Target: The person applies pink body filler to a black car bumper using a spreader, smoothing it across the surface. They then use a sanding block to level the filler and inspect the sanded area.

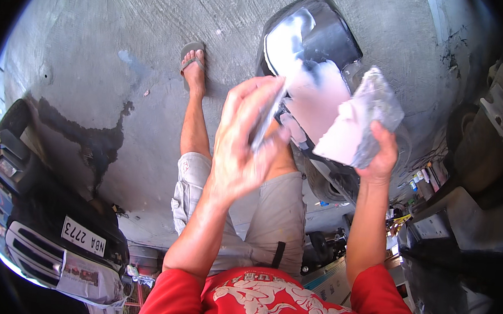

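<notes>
Currently, 1 pink-smeared slab (pixel 360 119) at 2 o'clock is pointing lengthwise toward 1 o'clock; the right hand (pixel 381 159) is gripping it, fingers mostly hidden; the left hand (pixel 240 141) is pinching 1 blurred blade (pixel 263 126).

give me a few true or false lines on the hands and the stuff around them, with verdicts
1. The right hand holds a slab bearing pale pink paste. True.
2. The left hand is empty. False: it holds a thin flat tool, blurred here.
3. The black panel carries pale pink patches. True.
4. The person's shirt is plain blue. False: it is red with a pale print.
5. The foot in view wears an open sandal. True.
</notes>
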Demonstrator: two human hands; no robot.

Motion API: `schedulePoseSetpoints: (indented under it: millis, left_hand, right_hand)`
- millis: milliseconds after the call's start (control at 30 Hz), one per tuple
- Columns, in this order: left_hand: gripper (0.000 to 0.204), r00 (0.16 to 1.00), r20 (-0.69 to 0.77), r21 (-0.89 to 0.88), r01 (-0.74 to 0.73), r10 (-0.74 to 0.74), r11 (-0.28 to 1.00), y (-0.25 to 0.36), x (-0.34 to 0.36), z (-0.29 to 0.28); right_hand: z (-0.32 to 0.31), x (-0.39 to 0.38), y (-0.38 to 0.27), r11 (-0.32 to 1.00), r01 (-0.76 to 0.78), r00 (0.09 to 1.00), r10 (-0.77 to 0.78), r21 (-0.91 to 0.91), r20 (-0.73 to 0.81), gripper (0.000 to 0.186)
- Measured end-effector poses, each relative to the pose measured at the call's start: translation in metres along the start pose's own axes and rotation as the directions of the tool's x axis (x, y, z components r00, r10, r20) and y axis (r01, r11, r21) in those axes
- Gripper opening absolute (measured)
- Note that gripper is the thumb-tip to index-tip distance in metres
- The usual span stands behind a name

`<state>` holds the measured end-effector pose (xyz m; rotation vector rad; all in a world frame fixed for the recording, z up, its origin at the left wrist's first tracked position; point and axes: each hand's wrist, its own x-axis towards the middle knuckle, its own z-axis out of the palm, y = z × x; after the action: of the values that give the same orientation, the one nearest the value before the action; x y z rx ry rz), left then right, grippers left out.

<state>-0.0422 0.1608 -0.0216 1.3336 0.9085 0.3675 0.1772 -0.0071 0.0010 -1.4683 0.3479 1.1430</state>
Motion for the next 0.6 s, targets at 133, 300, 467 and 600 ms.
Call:
schedulePoseSetpoints:
  millis: [133, 300, 467, 600]
  left_hand:
    - [0.067, 0.97, 0.16, -0.101, -0.17, 0.185, 0.98, 0.024, -0.017, -0.006]
    - [0.067, 0.89, 0.436, 0.411, -0.328, 0.133, 0.85, -0.03, -0.018, -0.041]
    - [0.063, 0.971, 0.239, 0.194, -0.028, -0.019, 0.981, -0.104, 0.056, -0.051]
    - [0.048, 0.962, 0.208, 0.049, 0.167, -0.174, 0.985, -0.14, 0.14, -0.032]
  right_hand:
    - [0.028, -0.009, 0.04, 0.968, -0.193, 0.981, 0.185, 0.163, 0.066, 0.054]
    - [0.028, -0.026, 0.035, 0.913, -0.196, 0.98, 0.178, 0.357, 0.085, 0.057]
    - [0.018, -0.036, 0.017, 0.983, -0.087, 0.995, 0.095, 0.163, -0.04, 0.06]
    - [0.016, -0.036, 0.02, 0.99, -0.133, 0.99, 0.13, -0.049, -0.054, 0.072]
